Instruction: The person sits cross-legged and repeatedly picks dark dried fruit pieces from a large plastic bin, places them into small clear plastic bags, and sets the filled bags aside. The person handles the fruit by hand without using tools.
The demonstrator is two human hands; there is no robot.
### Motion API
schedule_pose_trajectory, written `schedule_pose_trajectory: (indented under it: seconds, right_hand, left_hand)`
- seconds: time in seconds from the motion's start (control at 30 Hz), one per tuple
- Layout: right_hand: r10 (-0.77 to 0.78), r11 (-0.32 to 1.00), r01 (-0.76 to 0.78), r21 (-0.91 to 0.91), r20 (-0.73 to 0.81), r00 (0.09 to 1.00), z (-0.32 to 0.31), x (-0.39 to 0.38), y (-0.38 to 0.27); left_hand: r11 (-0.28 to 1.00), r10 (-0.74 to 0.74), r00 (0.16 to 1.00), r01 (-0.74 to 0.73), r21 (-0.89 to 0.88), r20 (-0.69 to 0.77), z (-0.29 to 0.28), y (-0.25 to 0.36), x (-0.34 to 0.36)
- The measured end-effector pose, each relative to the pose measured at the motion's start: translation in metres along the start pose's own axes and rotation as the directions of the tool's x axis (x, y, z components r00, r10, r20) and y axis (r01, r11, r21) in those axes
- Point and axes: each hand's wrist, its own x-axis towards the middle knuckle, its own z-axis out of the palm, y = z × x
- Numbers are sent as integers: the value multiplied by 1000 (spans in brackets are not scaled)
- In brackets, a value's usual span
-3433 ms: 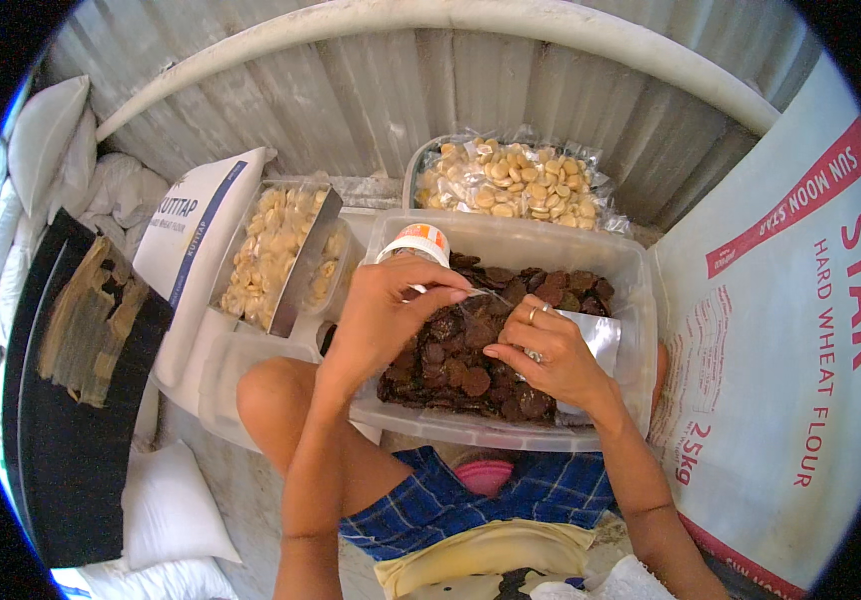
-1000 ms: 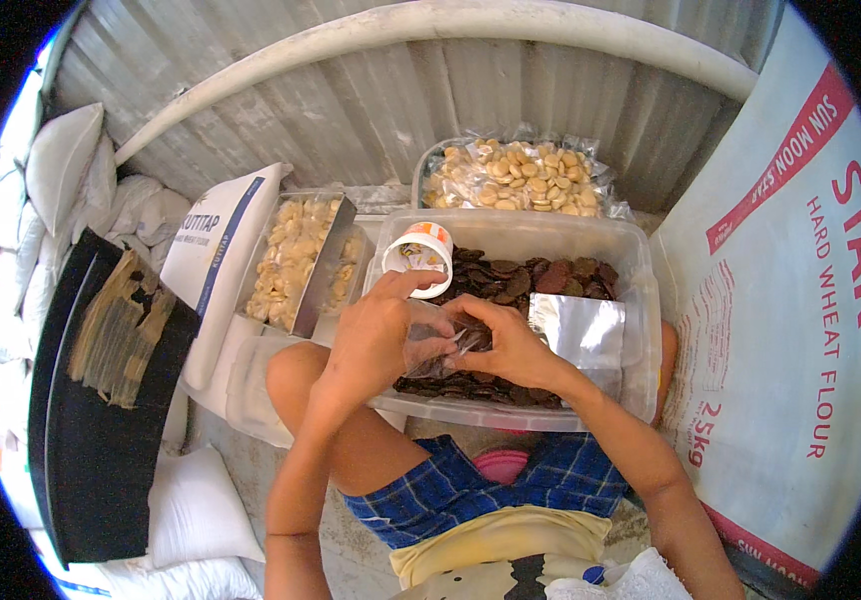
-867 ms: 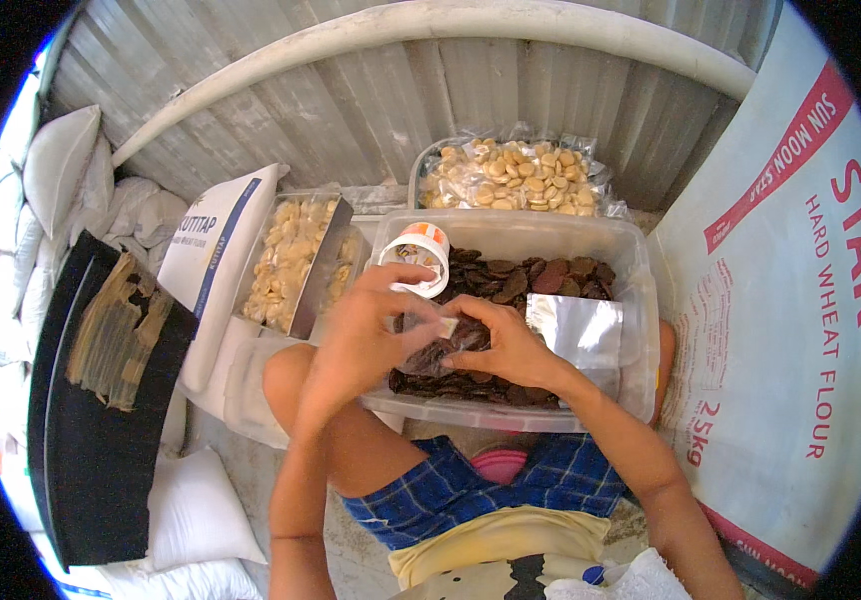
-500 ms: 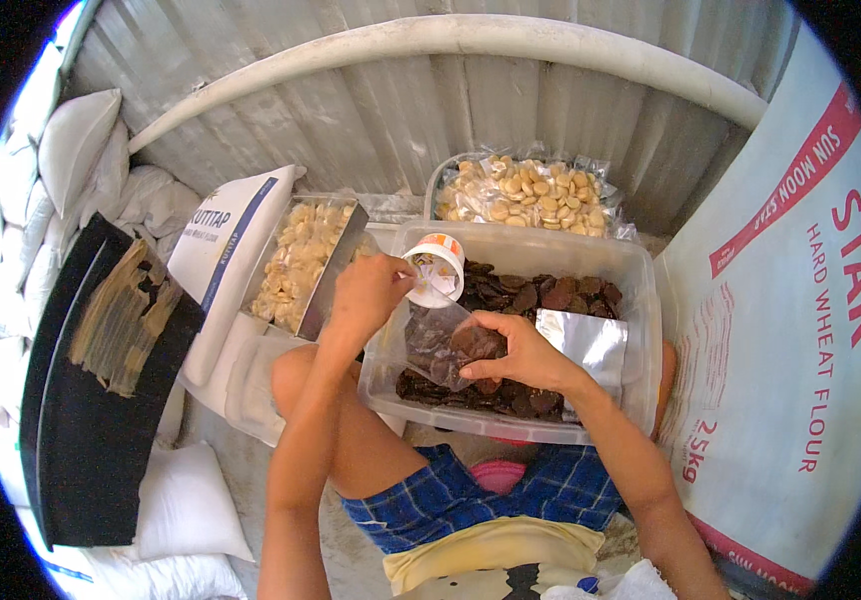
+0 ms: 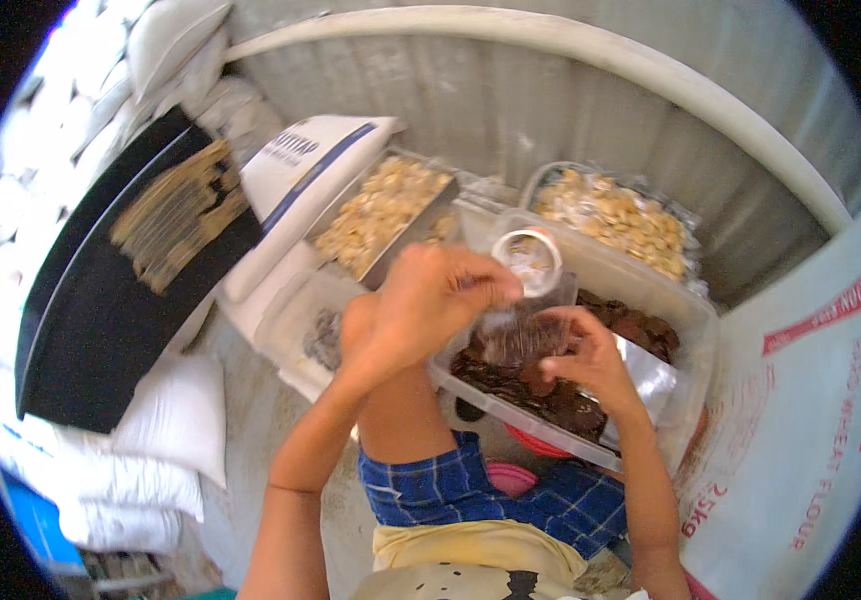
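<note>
Both hands work over a clear plastic tub [image 5: 686,345] full of dark brown round pieces [image 5: 541,392]. My left hand [image 5: 421,305] pinches the top of a small clear plastic bag [image 5: 523,335] that holds some of the dark pieces. From below and the right, my right hand [image 5: 591,358] grips the same bag. A white round container [image 5: 529,262] stands at the tub's far left corner, just past my left hand. A shiny metal scoop [image 5: 646,378] lies in the tub beside my right wrist.
A metal tray of pale yellow chips [image 5: 383,208] sits left of the tub, and a clear bag of similar chips [image 5: 616,215] behind it. Corrugated metal wall at the back. A large white flour sack [image 5: 801,430] at right. White sacks [image 5: 176,415] and a black board [image 5: 121,290] at left.
The view has tilted and swung. My hands lifted the small bag from low in the tub up to its near rim, and my left hand moved from the white container to the bag's top.
</note>
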Motion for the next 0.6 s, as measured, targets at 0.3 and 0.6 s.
schedule_pose_trajectory:
  seconds: [0.3,0.6]
  right_hand:
    - [43,997,-50,-53,-125,991,-13,3,10]
    - [156,976,-179,-124,-175,972,-15,10,22]
  left_hand:
    - [961,-214,927,257,104,-309,-137,-77,-54]
    - [798,-593,796,601,44,-120,-78,-287,-143]
